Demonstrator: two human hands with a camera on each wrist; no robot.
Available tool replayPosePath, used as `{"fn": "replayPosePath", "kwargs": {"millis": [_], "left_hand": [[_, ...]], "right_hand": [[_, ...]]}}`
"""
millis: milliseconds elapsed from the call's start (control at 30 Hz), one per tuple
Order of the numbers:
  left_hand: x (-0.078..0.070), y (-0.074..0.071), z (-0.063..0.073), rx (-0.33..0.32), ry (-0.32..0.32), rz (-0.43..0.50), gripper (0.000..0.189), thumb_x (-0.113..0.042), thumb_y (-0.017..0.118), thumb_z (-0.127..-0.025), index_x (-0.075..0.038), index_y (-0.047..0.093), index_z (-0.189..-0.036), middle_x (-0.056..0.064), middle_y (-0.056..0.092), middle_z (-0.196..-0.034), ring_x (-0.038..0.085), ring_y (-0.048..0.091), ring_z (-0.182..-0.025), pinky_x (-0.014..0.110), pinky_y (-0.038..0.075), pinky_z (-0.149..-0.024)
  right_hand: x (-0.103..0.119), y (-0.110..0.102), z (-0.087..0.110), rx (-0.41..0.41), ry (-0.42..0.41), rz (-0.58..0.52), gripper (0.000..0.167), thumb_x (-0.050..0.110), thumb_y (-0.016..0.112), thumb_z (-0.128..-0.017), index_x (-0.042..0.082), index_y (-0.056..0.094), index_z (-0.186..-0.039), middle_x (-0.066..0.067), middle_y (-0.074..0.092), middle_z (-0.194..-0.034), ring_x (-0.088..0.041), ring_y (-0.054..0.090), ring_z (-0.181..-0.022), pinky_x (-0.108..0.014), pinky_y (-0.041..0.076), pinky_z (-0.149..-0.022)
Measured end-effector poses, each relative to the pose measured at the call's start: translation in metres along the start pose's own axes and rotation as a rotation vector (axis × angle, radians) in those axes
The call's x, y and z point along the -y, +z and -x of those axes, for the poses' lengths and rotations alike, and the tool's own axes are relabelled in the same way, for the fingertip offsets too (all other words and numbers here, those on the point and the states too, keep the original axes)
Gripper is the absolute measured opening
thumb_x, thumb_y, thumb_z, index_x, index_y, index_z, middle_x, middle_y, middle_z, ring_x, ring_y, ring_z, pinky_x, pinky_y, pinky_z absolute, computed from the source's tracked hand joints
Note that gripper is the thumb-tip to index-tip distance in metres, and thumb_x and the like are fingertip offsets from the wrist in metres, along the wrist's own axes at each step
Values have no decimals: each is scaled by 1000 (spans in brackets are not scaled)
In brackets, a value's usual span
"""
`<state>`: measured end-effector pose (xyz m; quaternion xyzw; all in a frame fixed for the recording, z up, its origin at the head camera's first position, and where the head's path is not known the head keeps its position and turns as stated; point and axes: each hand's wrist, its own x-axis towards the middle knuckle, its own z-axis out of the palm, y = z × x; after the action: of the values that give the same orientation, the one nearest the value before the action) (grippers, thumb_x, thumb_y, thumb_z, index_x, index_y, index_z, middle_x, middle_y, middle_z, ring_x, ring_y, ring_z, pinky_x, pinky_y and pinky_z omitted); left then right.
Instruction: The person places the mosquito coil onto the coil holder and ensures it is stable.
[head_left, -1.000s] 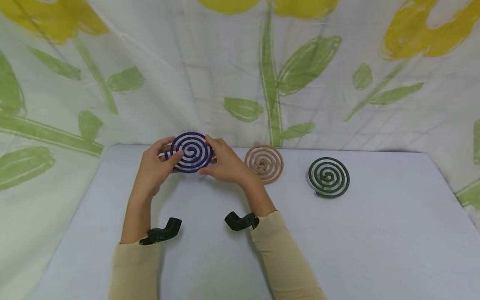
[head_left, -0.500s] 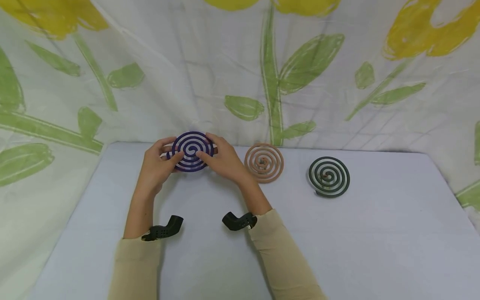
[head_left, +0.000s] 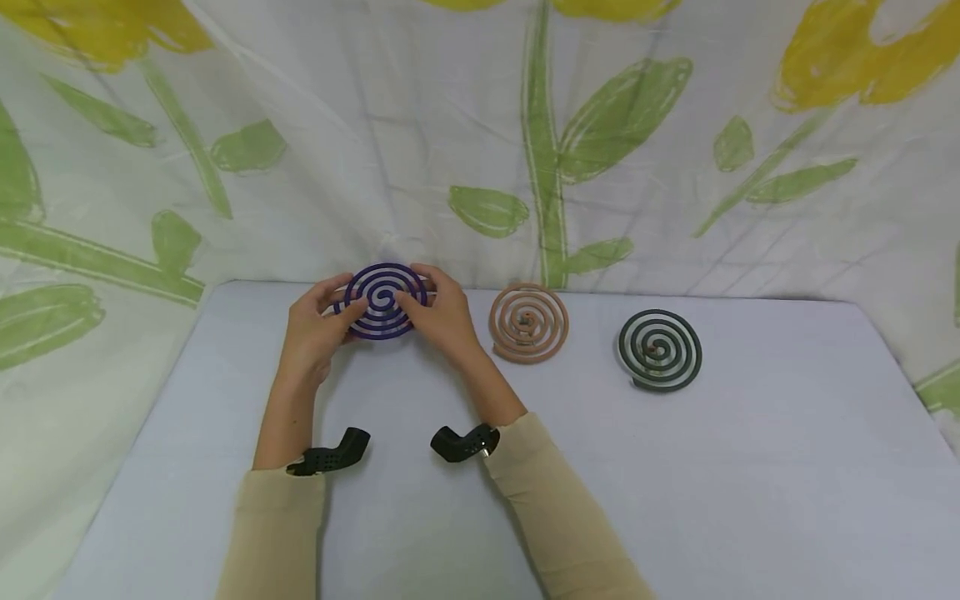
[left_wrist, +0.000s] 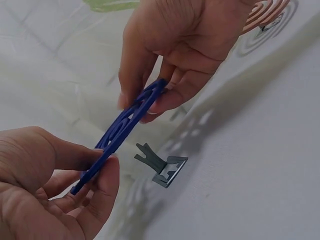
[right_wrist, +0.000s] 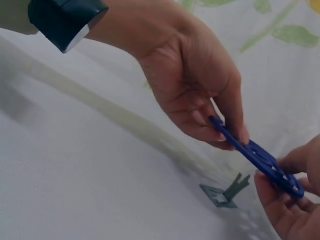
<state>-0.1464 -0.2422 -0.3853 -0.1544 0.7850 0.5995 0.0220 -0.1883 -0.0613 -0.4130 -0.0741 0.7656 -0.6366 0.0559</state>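
Observation:
A dark blue spiral mosquito coil (head_left: pixel 384 297) is held up in the air between both hands, tilted. My left hand (head_left: pixel 310 329) pinches its left side, thumb on the front face and fingers behind. On the opposite side my right hand (head_left: pixel 447 318) pinches it the same way, its thumb near the middle of the spiral. Below the coil, a small metal coil stand (left_wrist: pixel 160 164) with a forked upright prong stands on the white table; the right wrist view shows this stand (right_wrist: pixel 225 194) too, apart from the coil.
Right of the hands, a brown mosquito coil (head_left: pixel 566 323) sits raised on a stand of its own. A dark green coil (head_left: pixel 698 352) lies farther right. Behind the white table (head_left: pixel 780 467) hangs a flower-printed cloth (head_left: pixel 420 150).
My right hand has shifted its grip, its thumb sliding from the coil's lower edge in toward the middle. The right forearm has swung slightly left. The blue coil stays almost in place.

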Motion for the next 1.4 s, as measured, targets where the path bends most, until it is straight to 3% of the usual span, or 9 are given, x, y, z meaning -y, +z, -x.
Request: {"fn": "replayPosePath", "kwargs": {"millis": [367,733,1400], "left_hand": [[1,3,1,4,-46,3,58,-20,68,-104,-13,49,-158,10,59,-144,4,63,-103,14,61,-78],[7,5,-4,25,-30,2,59,-19,68,-104,-11,49,-159,19,56,-151,-1,63,-97,14,61,-74],[13,3,-6,59,-46,-31,62,-22,69,-103,-12,46,-160,19,54,-155,-1,62,-96,13,60,-75]], "right_hand": [[-3,0,1,21,17,87,55,20,76,-95,13,60,-148,-17,77,-118,-26,74,-105,-31,60,-89],[-9,0,0,-4,25,131,52,20,76,-95,14,63,-145,-15,78,-113,-24,73,-103,-31,59,-89],[-12,0,1,18,43,104,51,18,76,-94,9,64,-142,-20,77,-116,-31,75,-105,-33,61,-89]]}}
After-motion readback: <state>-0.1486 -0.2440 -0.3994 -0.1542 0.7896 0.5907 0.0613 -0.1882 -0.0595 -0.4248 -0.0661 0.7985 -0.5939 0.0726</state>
